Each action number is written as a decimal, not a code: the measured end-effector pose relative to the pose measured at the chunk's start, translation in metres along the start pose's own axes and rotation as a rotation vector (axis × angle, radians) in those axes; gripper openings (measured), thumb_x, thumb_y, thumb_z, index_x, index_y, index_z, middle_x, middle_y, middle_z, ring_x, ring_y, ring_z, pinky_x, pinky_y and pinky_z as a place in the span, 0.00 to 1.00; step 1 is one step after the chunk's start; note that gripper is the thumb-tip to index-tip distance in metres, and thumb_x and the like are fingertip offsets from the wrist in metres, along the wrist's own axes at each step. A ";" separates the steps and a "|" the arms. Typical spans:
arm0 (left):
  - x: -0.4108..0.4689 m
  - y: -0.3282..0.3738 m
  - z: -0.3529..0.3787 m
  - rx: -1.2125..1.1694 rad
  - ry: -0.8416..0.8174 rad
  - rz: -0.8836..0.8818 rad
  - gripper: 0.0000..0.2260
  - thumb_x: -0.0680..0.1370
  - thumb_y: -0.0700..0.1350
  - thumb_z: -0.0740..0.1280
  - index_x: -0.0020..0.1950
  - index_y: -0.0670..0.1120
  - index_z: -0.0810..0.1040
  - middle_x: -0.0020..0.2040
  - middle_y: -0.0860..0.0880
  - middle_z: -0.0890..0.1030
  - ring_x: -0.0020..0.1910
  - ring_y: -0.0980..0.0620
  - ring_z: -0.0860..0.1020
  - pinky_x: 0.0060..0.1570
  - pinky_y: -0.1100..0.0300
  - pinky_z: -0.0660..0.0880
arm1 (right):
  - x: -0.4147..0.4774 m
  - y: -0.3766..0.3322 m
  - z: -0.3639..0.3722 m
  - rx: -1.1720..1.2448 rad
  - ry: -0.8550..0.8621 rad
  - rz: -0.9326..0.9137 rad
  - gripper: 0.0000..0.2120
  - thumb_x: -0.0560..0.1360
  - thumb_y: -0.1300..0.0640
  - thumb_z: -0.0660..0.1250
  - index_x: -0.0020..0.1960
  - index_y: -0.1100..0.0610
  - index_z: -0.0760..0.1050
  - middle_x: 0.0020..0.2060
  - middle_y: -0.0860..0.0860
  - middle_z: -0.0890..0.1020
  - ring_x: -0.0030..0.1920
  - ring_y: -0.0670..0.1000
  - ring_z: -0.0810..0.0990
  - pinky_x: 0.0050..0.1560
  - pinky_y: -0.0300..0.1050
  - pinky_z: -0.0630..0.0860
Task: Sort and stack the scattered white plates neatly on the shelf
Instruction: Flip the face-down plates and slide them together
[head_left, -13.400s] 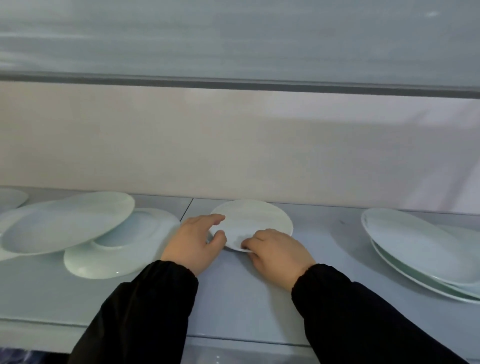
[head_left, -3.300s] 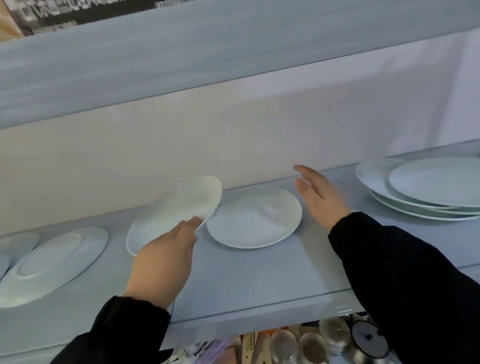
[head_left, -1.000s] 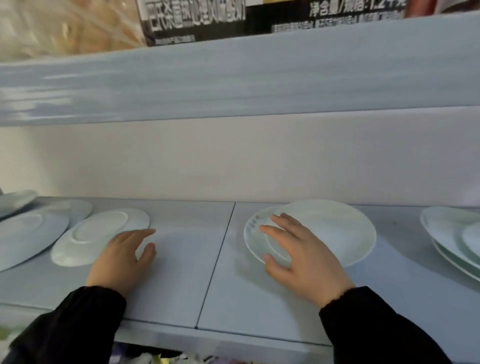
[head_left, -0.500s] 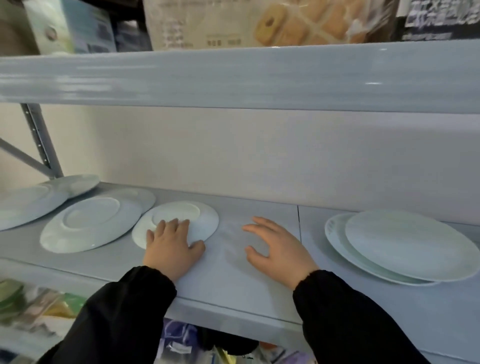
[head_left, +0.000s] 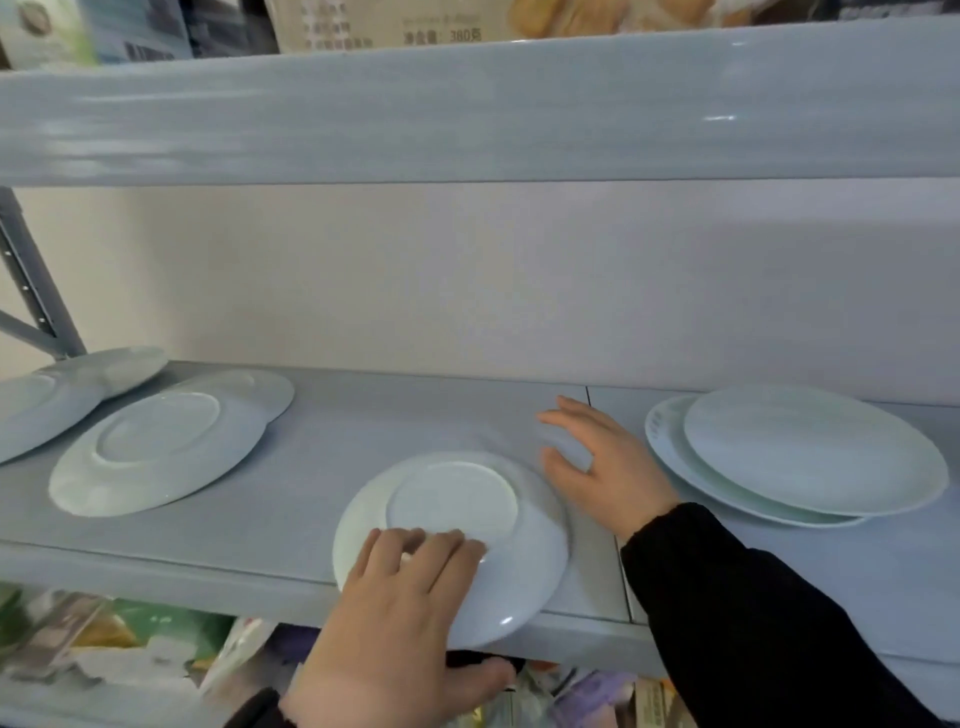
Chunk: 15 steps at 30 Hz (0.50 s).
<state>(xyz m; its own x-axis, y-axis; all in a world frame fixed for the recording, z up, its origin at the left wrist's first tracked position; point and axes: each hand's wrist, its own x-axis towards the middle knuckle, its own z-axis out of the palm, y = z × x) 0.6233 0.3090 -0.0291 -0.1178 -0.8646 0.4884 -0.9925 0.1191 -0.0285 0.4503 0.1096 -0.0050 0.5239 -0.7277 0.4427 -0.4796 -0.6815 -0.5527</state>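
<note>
1. The left hand grips the small plate at its near rim, with the fingers on top and the thumb under it.
2. This plate is upside down and hangs over the near edge of the shelf.
3. The right hand is just right of it, with fingers spread and straight; it perhaps touches the shelf.
4. Two stacked plates lie at the right, and a larger upside-down plate lies at the left.

Bare shelf btwn L plates & R stack; upper shelf overhead
</note>
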 end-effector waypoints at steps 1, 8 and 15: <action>-0.004 0.001 0.003 0.039 0.039 0.058 0.31 0.63 0.63 0.69 0.61 0.48 0.77 0.56 0.50 0.81 0.46 0.40 0.78 0.48 0.43 0.78 | 0.000 0.000 0.000 -0.001 -0.004 -0.009 0.25 0.72 0.40 0.61 0.68 0.44 0.73 0.72 0.45 0.68 0.72 0.42 0.64 0.72 0.42 0.61; -0.018 0.007 0.012 0.210 0.137 0.117 0.21 0.77 0.40 0.45 0.61 0.44 0.73 0.53 0.46 0.83 0.41 0.37 0.81 0.42 0.41 0.79 | -0.002 -0.002 -0.001 0.019 0.015 -0.032 0.28 0.69 0.36 0.57 0.67 0.43 0.73 0.72 0.44 0.69 0.72 0.41 0.65 0.72 0.43 0.62; 0.011 -0.009 -0.038 0.076 0.228 0.026 0.29 0.65 0.36 0.56 0.66 0.42 0.75 0.57 0.46 0.81 0.50 0.45 0.76 0.48 0.56 0.73 | -0.024 0.010 -0.037 0.014 0.139 -0.093 0.25 0.72 0.39 0.59 0.68 0.42 0.72 0.74 0.41 0.65 0.73 0.38 0.61 0.70 0.35 0.60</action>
<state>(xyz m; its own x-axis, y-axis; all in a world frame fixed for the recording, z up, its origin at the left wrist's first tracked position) 0.6319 0.3173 0.0095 -0.1410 -0.7284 0.6705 -0.9899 0.0951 -0.1049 0.4065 0.1176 0.0051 0.4628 -0.6662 0.5847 -0.4233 -0.7457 -0.5146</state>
